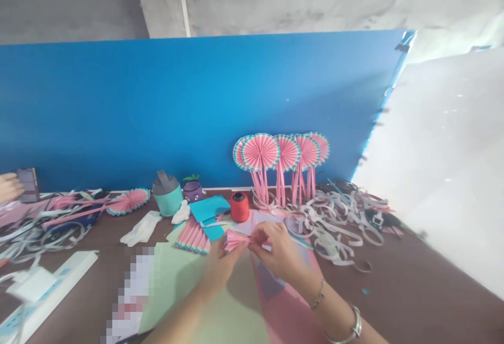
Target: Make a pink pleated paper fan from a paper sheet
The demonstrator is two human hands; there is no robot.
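Note:
Both hands meet over the middle of the table around a small bundle of pleated pink paper (235, 240). My left hand (221, 262) is closed on its left part. On the other side my right hand (273, 247) pinches the folded strip with thumb and fingers; its exact grip is partly hidden. Below them lie a pale green sheet (177, 291) and a pink sheet (285, 315). Just left of the hands rests another pleated pink piece with blue edges (192, 236), close to blue paper (210, 210). A red spool-like object (239, 207) stands right behind the hands.
Several round pink paper fans (260, 152) stand upright at the back, near tangled white strips (334, 228). A teal cup (168, 197), a purple pot (192, 190) and a power strip (59, 291) are leftward. Another person's hand (10, 187) shows beside a phone (28, 184). A blue partition (177, 107) stands behind.

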